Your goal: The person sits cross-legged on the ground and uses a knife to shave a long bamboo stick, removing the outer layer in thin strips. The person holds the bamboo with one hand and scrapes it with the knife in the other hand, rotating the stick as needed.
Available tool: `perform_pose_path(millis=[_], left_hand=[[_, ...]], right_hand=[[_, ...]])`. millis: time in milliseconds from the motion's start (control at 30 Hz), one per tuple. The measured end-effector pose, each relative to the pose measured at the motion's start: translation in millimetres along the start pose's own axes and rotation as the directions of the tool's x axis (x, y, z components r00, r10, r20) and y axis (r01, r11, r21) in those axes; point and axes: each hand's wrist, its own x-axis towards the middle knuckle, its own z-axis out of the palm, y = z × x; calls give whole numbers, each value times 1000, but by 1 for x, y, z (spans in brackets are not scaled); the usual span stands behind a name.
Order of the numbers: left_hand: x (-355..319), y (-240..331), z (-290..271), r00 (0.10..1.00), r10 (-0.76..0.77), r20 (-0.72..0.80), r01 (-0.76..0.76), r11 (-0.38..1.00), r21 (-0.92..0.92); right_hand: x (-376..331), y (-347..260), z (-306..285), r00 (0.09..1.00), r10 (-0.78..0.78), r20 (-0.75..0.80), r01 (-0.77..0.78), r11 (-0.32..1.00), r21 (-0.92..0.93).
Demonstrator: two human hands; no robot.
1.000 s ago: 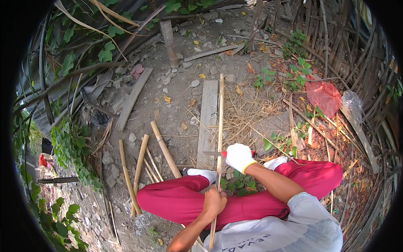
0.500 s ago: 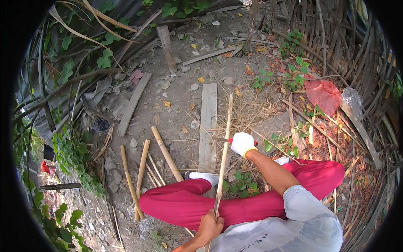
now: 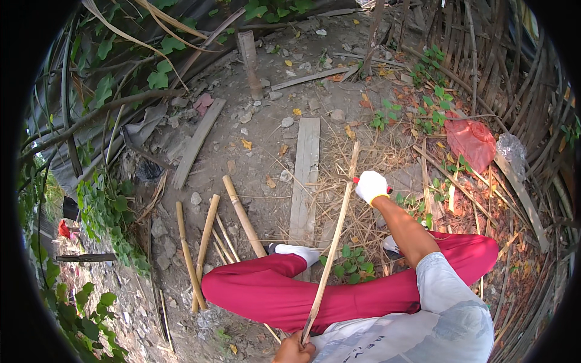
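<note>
A long pale bamboo strip (image 3: pixel 334 244) slants across my lap, its far end leaning right. Its darker near end is gripped by my left hand (image 3: pixel 295 349), bare and low in the picture. My right hand (image 3: pixel 371 187), in a white glove with a yellow cuff, is closed around the red handle of a knife (image 3: pixel 356 180). The knife lies across the strip near its far end; little of the blade shows. Below the strip are my legs in dark red trousers (image 3: pixel 260 290), with the knees spread.
Several bamboo poles (image 3: pixel 243 215) lean by my left knee. A flat grey board (image 3: pixel 304 175) lies ahead amid dry straw (image 3: pixel 345 163). Red plastic (image 3: pixel 469 144) and loose sticks lie at the right, beside a woven fence (image 3: pixel 484 66). A short post (image 3: pixel 250 66) stands farther off.
My right hand with the knife has moved away from me and rightward along the strip. My left hand has drawn nearer my body, and the strip now tilts more to the right.
</note>
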Motion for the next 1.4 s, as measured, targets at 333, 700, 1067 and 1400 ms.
perform_pose_path(millis=[333,700,1067,1400], left_hand=[[34,-2,-14,989,-106,-103,96,990,-102],[164,86,-18,974,-156,167,228,695,-682],[189,59,14,998,-67,15,68,963,-260],[199,57,7,995,-40,-95,38,999,-18]], right_hand=[[7,47,5,910,46,412,-412,221,884],[-140,-89,-79,832,-514,212,460,850,257],[-138,-85,-50,823,-455,339,434,890,141],[-124,-89,-16,870,-454,194,432,890,147]])
